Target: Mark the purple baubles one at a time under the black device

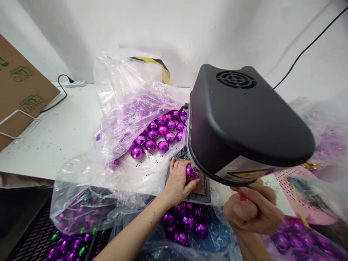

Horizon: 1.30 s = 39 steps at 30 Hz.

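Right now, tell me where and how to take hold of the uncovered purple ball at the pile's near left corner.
Pinch the purple ball across its rounded middle, probably best from the near side and slightly above. Its faceted shape curves away all round; other balls sit close behind and to the right, and plastic film lies to its left.

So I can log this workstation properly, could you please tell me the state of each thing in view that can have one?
Left hand: grip closed on a purple ball.
Right hand: closed around a red part, mostly hidden.
Large clear bag: open, purple balls showing at its mouth.
Black plug: inserted in the power strip.
Black machine: standing; running or not, cannot tell.
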Each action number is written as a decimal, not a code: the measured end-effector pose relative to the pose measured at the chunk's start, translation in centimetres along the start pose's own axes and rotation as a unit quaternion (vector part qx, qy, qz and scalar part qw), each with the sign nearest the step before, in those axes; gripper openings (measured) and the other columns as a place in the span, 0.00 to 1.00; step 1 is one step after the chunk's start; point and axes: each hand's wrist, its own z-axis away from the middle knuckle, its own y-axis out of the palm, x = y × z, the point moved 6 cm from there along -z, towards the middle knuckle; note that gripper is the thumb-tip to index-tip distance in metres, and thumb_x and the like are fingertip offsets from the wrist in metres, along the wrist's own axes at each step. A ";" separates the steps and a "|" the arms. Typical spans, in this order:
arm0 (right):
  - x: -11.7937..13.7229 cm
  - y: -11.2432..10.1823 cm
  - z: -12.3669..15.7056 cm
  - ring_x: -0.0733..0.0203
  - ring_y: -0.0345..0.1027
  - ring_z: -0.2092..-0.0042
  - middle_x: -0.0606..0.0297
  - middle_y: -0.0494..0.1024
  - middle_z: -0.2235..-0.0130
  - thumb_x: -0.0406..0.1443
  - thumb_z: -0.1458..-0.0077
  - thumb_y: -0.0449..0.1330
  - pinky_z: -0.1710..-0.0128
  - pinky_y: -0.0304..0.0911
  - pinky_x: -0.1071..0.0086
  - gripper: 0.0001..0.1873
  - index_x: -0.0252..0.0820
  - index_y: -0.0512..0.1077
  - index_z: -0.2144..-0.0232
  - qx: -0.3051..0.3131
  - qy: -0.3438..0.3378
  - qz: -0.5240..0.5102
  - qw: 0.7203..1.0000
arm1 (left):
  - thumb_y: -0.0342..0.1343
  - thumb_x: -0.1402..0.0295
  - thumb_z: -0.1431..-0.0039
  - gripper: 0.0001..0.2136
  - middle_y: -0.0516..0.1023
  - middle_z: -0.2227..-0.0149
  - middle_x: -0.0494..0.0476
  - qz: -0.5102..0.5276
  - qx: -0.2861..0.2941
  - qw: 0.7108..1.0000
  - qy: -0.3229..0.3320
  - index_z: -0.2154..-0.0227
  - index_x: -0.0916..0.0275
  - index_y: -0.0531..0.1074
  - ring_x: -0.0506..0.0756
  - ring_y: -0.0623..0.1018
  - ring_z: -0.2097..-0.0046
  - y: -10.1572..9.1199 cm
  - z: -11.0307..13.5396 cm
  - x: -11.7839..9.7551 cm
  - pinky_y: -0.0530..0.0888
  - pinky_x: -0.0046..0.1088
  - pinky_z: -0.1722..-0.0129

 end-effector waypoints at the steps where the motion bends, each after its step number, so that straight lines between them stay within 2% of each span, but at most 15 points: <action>1: -0.1 0.2 0.4 0.59 0.70 0.63 0.60 0.70 0.68 0.28 0.49 0.55 0.63 0.71 0.64 0.07 0.36 0.71 0.67 0.000 -0.008 0.001 1.000 | 0.58 0.65 0.38 0.18 0.76 0.50 0.62 -0.008 0.002 1.000 0.000 0.46 0.60 0.69 0.64 0.74 0.43 0.1 0.0 0.1 0.48 0.60 0.29; 6: 0.5 -0.2 -0.6 0.60 0.71 0.62 0.60 0.71 0.68 0.29 0.45 0.53 0.64 0.69 0.66 0.06 0.36 0.70 0.69 0.016 -0.032 -0.008 0.999 | 0.58 0.66 0.37 0.18 0.76 0.49 0.63 -0.031 0.010 0.999 0.009 0.45 0.60 0.68 0.65 0.73 0.42 0.3 0.2 0.2 0.52 0.60 0.30; 9: 1.4 -1.4 -4.8 0.61 0.69 0.66 0.61 0.69 0.73 0.37 0.39 0.52 0.69 0.64 0.68 0.13 0.38 0.70 0.72 0.016 -0.020 0.008 1.000 | 0.58 0.66 0.37 0.19 0.76 0.50 0.63 -0.038 0.003 0.999 0.015 0.44 0.61 0.68 0.65 0.73 0.43 0.3 0.2 0.1 0.55 0.60 0.31; 12: 1.5 -1.7 -10.6 0.72 0.60 0.75 0.67 0.69 0.75 0.37 0.37 0.55 0.72 0.55 0.74 0.14 0.36 0.74 0.72 -0.016 0.016 0.092 0.996 | 0.59 0.65 0.37 0.19 0.76 0.50 0.63 -0.047 -0.006 0.999 0.025 0.44 0.62 0.67 0.65 0.73 0.44 0.1 -0.2 -0.3 0.55 0.61 0.32; 13: 1.5 -1.5 -12.4 0.75 0.56 0.74 0.68 0.68 0.75 0.37 0.38 0.56 0.73 0.51 0.76 0.13 0.35 0.72 0.73 -0.037 0.014 0.077 0.996 | 0.60 0.64 0.37 0.20 0.76 0.50 0.64 -0.049 -0.007 0.998 0.029 0.44 0.62 0.67 0.65 0.73 0.44 -0.1 -0.2 -0.5 0.54 0.62 0.32; 16: 0.1 0.4 -15.7 0.76 0.51 0.75 0.70 0.59 0.78 0.39 0.40 0.55 0.74 0.46 0.77 0.16 0.35 0.64 0.77 0.002 0.079 -0.005 0.997 | 0.61 0.63 0.37 0.22 0.75 0.49 0.64 -0.044 -0.011 0.998 0.046 0.42 0.61 0.64 0.65 0.72 0.43 -1.1 0.4 -1.3 0.54 0.62 0.32; 19: -1.1 1.2 -16.0 0.76 0.50 0.74 0.70 0.59 0.78 0.39 0.44 0.55 0.75 0.45 0.75 0.13 0.35 0.64 0.76 0.003 0.120 -0.014 0.993 | 0.62 0.63 0.37 0.25 0.73 0.46 0.65 -0.028 0.021 0.997 0.067 0.40 0.61 0.61 0.64 0.71 0.43 -2.0 3.0 -2.4 0.62 0.55 0.35; 22: -1.7 1.3 -15.4 0.75 0.51 0.74 0.70 0.61 0.77 0.38 0.46 0.55 0.74 0.46 0.74 0.10 0.36 0.67 0.75 0.005 0.129 -0.012 0.992 | 0.64 0.67 0.39 0.28 0.72 0.43 0.65 -0.053 0.098 0.992 0.063 0.39 0.59 0.60 0.64 0.71 0.43 -1.7 6.7 -3.4 0.70 0.48 0.41; 24: -1.7 1.0 -15.2 0.75 0.50 0.74 0.70 0.60 0.78 0.38 0.47 0.55 0.74 0.45 0.74 0.10 0.36 0.67 0.75 0.001 0.131 -0.011 0.991 | 0.67 0.66 0.42 0.33 0.70 0.42 0.66 -0.082 0.139 0.985 0.055 0.37 0.59 0.60 0.66 0.71 0.43 -1.5 8.4 -3.7 0.71 0.50 0.42; 26: -1.6 0.9 -15.2 0.75 0.50 0.74 0.71 0.59 0.78 0.39 0.46 0.55 0.75 0.45 0.73 0.11 0.37 0.67 0.76 0.003 0.141 -0.012 0.990 | 0.70 0.57 0.45 0.39 0.68 0.39 0.68 -0.087 0.153 0.982 0.060 0.35 0.59 0.58 0.68 0.70 0.42 -2.1 8.6 -3.8 0.70 0.54 0.40; 29: -1.4 1.0 -15.3 0.74 0.50 0.74 0.71 0.59 0.78 0.40 0.46 0.55 0.75 0.46 0.73 0.12 0.37 0.67 0.75 0.011 0.154 -0.012 0.988 | 0.62 0.55 0.36 0.30 0.68 0.39 0.67 -0.083 0.099 0.989 0.070 0.36 0.58 0.61 0.66 0.69 0.40 -5.0 5.5 -3.0 0.71 0.49 0.41; 31: -1.3 1.1 -15.4 0.74 0.50 0.74 0.70 0.59 0.78 0.40 0.46 0.56 0.75 0.46 0.74 0.12 0.36 0.67 0.75 0.012 0.146 -0.014 0.989 | 0.52 0.69 0.30 0.16 0.72 0.43 0.64 -0.127 0.015 0.990 0.064 0.41 0.57 0.68 0.62 0.71 0.42 -7.6 1.8 -1.3 0.71 0.47 0.42; 32: -1.2 1.1 -15.4 0.74 0.50 0.75 0.70 0.59 0.78 0.40 0.46 0.56 0.75 0.46 0.74 0.12 0.36 0.67 0.76 0.011 0.140 -0.016 0.990 | 0.49 0.75 0.31 0.17 0.72 0.44 0.64 -0.164 -0.019 0.985 0.053 0.43 0.57 0.70 0.62 0.72 0.43 -8.7 -0.1 -0.1 0.71 0.47 0.42; 36: -1.3 1.2 -15.5 0.75 0.49 0.75 0.70 0.58 0.79 0.39 0.47 0.56 0.75 0.45 0.74 0.12 0.36 0.66 0.77 0.007 0.130 -0.019 0.991 | 0.53 0.84 0.43 0.24 0.70 0.39 0.64 -0.217 0.025 0.975 0.028 0.47 0.57 0.74 0.66 0.70 0.39 -9.4 -6.2 4.4 0.68 0.53 0.40; 39: -1.5 1.1 -15.5 0.75 0.50 0.75 0.70 0.60 0.78 0.39 0.47 0.56 0.75 0.46 0.74 0.11 0.36 0.67 0.75 0.007 0.141 -0.012 0.990 | 0.60 0.79 0.45 0.20 0.73 0.43 0.64 -0.181 0.018 0.983 0.011 0.49 0.60 0.74 0.65 0.72 0.41 -10.1 -7.4 5.6 0.69 0.51 0.39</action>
